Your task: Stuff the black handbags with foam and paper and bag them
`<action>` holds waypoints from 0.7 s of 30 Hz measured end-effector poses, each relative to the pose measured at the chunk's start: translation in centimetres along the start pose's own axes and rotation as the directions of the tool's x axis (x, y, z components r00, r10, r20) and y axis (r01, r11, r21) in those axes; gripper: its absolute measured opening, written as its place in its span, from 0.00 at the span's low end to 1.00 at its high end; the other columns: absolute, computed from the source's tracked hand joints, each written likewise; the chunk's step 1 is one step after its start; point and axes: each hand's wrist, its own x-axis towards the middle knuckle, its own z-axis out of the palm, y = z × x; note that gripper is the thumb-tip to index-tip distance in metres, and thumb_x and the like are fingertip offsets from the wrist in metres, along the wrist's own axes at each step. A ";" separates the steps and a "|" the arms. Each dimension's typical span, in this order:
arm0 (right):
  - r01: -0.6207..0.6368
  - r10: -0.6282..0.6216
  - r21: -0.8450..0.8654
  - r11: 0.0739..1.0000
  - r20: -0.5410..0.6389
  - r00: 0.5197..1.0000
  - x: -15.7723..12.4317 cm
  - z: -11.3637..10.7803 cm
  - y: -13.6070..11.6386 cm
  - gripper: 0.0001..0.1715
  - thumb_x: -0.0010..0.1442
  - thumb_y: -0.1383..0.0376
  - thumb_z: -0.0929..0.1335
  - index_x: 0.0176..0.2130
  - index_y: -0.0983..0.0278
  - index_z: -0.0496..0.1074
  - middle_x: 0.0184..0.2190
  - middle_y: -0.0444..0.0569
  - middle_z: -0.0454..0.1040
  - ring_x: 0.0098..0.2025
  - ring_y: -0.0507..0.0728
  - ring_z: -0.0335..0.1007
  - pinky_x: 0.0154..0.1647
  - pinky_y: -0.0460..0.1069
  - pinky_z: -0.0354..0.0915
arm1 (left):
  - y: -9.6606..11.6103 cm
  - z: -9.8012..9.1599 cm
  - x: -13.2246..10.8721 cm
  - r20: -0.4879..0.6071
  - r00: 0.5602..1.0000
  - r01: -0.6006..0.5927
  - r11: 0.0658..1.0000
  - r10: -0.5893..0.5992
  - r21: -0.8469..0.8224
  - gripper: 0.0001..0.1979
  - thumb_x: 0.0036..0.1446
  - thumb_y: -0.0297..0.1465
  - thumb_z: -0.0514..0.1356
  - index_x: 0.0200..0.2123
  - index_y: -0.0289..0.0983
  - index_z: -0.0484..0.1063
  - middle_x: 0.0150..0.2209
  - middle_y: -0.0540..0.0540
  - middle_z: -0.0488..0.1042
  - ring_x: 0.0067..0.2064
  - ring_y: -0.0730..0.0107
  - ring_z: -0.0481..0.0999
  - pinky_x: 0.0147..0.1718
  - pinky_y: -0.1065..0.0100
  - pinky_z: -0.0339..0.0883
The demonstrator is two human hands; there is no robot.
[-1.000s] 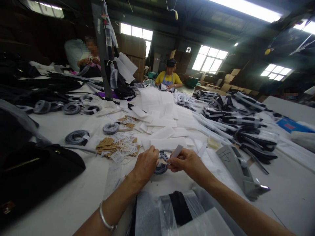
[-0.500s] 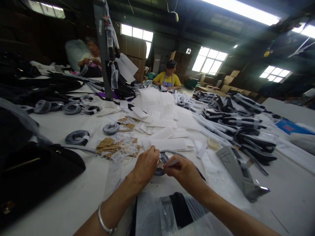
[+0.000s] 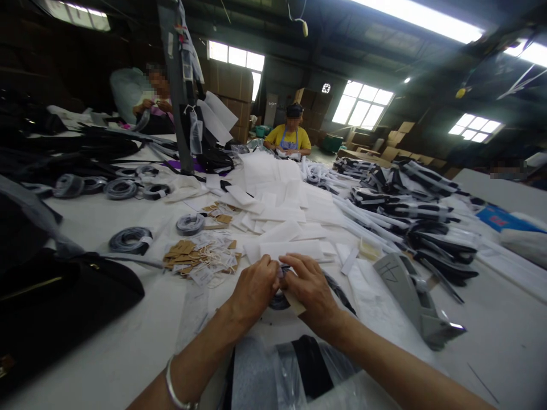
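Observation:
My left hand (image 3: 255,287) and my right hand (image 3: 311,287) meet over a small coiled grey strap (image 3: 280,300) near the table's front edge. Both hands are closed round the coil, fingers curled together on its top. A pale strip of paper or tape (image 3: 296,304) sticks out under my right hand. A silver bangle (image 3: 176,390) is on my left wrist. Just behind my hands lies a stack of white folded sheets (image 3: 294,249).
A pile of brown and white hang tags (image 3: 200,256) lies left of my hands, with more grey strap coils (image 3: 126,239) beyond. A black bag (image 3: 60,296) sits at left, a grey tape dispenser (image 3: 416,299) at right, wrapped black straps (image 3: 419,210) behind. Two people work across the white table (image 3: 106,341).
My right hand has moved left and down onto the coil, turning the pale strip it held up earlier underneath its palm. My left hand has stayed on the coil.

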 end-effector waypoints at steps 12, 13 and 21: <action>0.208 -0.198 -0.111 0.972 0.093 0.976 -0.6 2.6 3.9 0.09 0.63 0.75 0.63 0.33 0.64 0.68 0.38 0.53 0.75 0.37 0.59 0.66 0.38 0.52 0.62 | -3.0 -0.6 0.9 0.013 0.990 0.119 0.794 -0.139 -0.596 0.06 0.58 0.35 0.55 0.32 0.40 0.68 0.27 0.50 0.72 0.32 0.66 0.73 0.35 0.68 0.63; 0.221 -0.213 -0.112 0.969 0.074 0.974 -0.6 2.4 3.8 0.10 0.64 0.75 0.62 0.33 0.64 0.68 0.38 0.53 0.75 0.37 0.58 0.66 0.38 0.52 0.62 | -3.6 -0.4 1.0 0.041 0.989 0.140 0.782 -0.145 -0.607 0.13 0.61 0.39 0.53 0.27 0.40 0.68 0.24 0.49 0.70 0.31 0.65 0.73 0.36 0.67 0.63; 0.268 -0.263 -0.057 0.962 0.084 0.961 0.1 1.1 2.3 0.09 0.69 0.70 0.60 0.40 0.65 0.69 0.44 0.52 0.76 0.44 0.56 0.69 0.47 0.51 0.64 | -3.6 1.1 1.5 0.211 0.975 0.135 0.551 0.076 -0.823 0.30 0.57 0.55 0.50 0.31 0.35 0.77 0.32 0.44 0.79 0.40 0.59 0.76 0.47 0.60 0.69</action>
